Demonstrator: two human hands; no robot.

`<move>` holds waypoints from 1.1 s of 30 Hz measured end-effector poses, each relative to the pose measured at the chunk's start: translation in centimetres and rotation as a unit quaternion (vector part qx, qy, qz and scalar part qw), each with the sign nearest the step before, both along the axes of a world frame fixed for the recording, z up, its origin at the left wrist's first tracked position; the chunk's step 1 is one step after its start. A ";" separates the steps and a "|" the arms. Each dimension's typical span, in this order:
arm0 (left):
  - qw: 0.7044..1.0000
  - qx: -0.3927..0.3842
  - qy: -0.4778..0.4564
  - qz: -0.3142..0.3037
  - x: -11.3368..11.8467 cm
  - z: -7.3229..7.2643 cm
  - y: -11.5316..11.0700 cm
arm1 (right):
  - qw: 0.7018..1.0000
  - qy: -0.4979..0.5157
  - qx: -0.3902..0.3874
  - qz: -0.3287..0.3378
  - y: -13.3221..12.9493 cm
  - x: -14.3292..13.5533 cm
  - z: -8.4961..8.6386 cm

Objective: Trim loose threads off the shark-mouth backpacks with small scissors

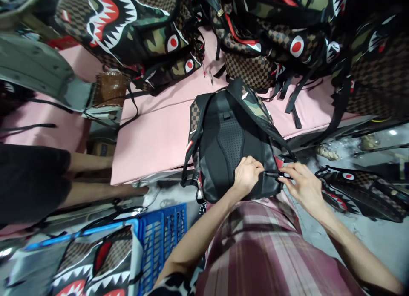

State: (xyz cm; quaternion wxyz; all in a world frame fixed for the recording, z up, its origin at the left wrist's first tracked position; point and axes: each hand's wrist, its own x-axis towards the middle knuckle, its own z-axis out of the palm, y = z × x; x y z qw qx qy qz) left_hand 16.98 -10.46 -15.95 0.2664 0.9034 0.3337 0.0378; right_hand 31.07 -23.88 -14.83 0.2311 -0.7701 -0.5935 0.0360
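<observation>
A backpack (230,138) lies with its black padded back panel facing up, on the pink table's front edge and against the plaid apron (262,249). My left hand (248,175) is closed on the lower part of the back panel, its fingertips pinching the black material. At the lower right corner, my right hand (302,183) pinches a small black strap or pull beside a bit of red fabric (279,162). The exact piece between its fingers is too small to tell. Black shoulder straps run up both sides of the panel.
Camouflage and checkered backpacks (172,42) line the back of the pink table (153,138). Two pens lie behind the backpack. A blue crate (162,232) with shark-mouth bags stands at lower left. Another person's legs (92,193) are at left. One more backpack (364,193) lies low at right.
</observation>
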 end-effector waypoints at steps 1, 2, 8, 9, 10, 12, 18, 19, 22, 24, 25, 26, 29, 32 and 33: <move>1.000 -0.015 -0.005 0.017 -0.2 -0.1 0.1 | 1.000 -0.017 -0.003 0.012 0.3 -0.3 -0.1; 0.999 -0.025 -0.008 0.027 -0.2 -0.1 0.2 | 0.999 -0.036 -0.008 0.018 0.6 -0.5 -0.2; 0.996 -0.069 -0.014 0.057 0.1 0.1 0.4 | 0.996 -0.080 -0.021 0.025 1.4 -0.6 -1.1; 0.995 -0.073 -0.013 0.061 0.1 0.2 0.3 | 0.996 -0.077 -0.022 0.029 1.4 -0.6 -1.2; 0.995 -0.076 -0.012 0.064 0.2 0.2 0.3 | 0.996 -0.074 -0.023 0.033 1.4 -0.5 -1.2; 0.994 -0.081 -0.008 0.067 0.2 0.2 0.3 | 0.997 -0.068 -0.025 0.034 1.3 -0.3 -1.2; 0.994 -0.082 -0.007 0.071 0.2 0.3 0.3 | 0.997 -0.062 -0.017 0.036 1.3 -0.3 -1.1; 0.994 -0.081 -0.005 0.070 0.2 0.3 0.3 | 0.997 -0.067 -0.019 0.037 1.4 -0.3 -1.1; 0.995 -0.079 -0.004 0.067 0.2 0.3 0.3 | 0.996 -0.075 -0.026 0.037 1.5 -0.3 -1.0; 0.995 -0.077 -0.007 0.066 0.1 0.3 0.3 | 0.997 -0.068 -0.022 0.040 1.5 -0.2 -1.0; 0.995 -0.076 -0.009 0.066 0.0 0.2 0.4 | 0.997 -0.065 -0.020 0.042 1.5 -0.2 -1.0; 0.995 -0.076 -0.011 0.067 0.0 0.2 0.4 | 0.997 -0.063 -0.019 0.043 1.4 -0.2 -0.9; 0.995 -0.073 -0.015 0.069 0.0 0.1 0.3 | 0.997 -0.063 -0.027 0.045 1.4 -0.4 -0.9; 0.994 -0.077 -0.022 0.068 0.3 -0.1 0.2 | 0.998 -0.047 -0.032 0.042 1.5 -0.7 -0.9; 0.994 -0.082 -0.028 0.070 0.3 -0.2 0.2 | 0.998 -0.031 -0.031 0.038 1.5 -0.6 -1.0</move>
